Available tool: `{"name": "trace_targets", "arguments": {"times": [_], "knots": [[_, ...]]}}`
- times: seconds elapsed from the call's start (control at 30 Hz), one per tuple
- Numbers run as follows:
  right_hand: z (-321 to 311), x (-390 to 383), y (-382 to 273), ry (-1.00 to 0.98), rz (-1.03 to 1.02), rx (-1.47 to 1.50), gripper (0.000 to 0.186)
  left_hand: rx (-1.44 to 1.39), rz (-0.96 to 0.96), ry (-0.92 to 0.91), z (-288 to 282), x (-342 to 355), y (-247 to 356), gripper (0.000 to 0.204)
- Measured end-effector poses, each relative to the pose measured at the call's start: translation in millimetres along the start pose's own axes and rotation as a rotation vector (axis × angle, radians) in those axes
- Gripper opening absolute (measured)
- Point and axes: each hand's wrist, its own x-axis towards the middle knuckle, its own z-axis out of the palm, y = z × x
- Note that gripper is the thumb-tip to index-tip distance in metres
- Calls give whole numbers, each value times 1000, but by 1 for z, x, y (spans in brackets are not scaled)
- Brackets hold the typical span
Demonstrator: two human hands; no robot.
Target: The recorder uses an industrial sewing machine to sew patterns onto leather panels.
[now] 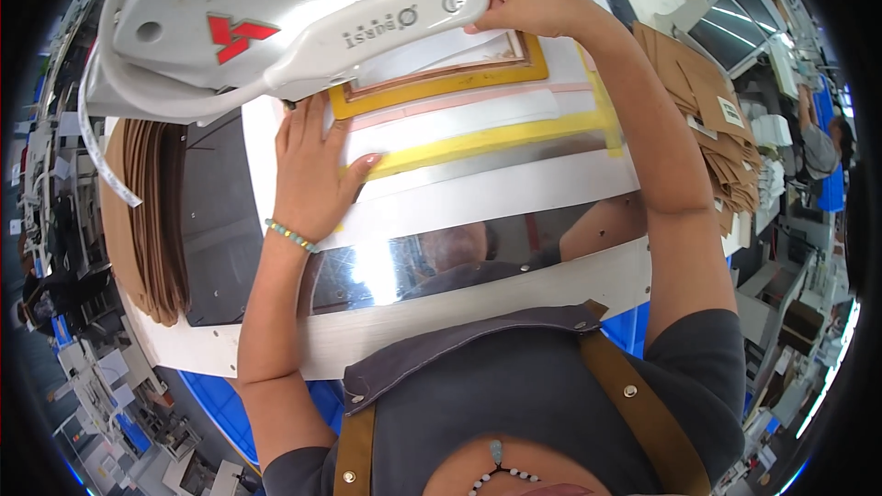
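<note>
My left hand (314, 170) lies flat with fingers extended on a white board (478, 193), its fingertips near the underside of a white machine head (175, 28) and its thumb on a yellow strip (432, 144). My right hand (528, 2) is closed round the far end of a long white handle (386, 23) reaching across the machine. Below the handle is a yellow frame (531, 61) with a brown inner border and white material inside it. Pale pink lines and a white slip (501, 106) lie between frame and strip. A shiny metal band (432, 257) runs along the front.
Folded brown paper pieces stand in a stack (147, 211) at the left; more brown pieces (703, 110) lie at the right beside a glossy panel (735, 18). Blue bins (211, 400) show below the table edge. Another person (818, 142) is at the far right among workbenches.
</note>
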Motion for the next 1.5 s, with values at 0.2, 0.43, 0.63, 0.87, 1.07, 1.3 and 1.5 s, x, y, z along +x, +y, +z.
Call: {"name": "trace_targets", "arguments": {"times": [0.2,0.43,0.63,0.87,1.07,1.3,1.5], "knots": [[7,-26,9,-32,-67,-83,7,36,-2,-33,0,-2,-3,72],[5,-30,1,-73,13,-167,6,16,10,24,3,-3,-1,71],[3,-29,-10,-115,24,-274,5,29,11,26,3,-3,-1,70],[14,-36,0,-140,-96,-501,12,44,7,19,3,-3,-1,70],[9,-35,-1,-125,-126,-665,24,49,8,42,4,-5,-6,71],[10,-25,-33,19,-211,-307,31,48,-13,57,3,-6,-3,69],[56,-4,-60,-133,-296,-221,52,16,-22,-28,3,-4,0,70]]}}
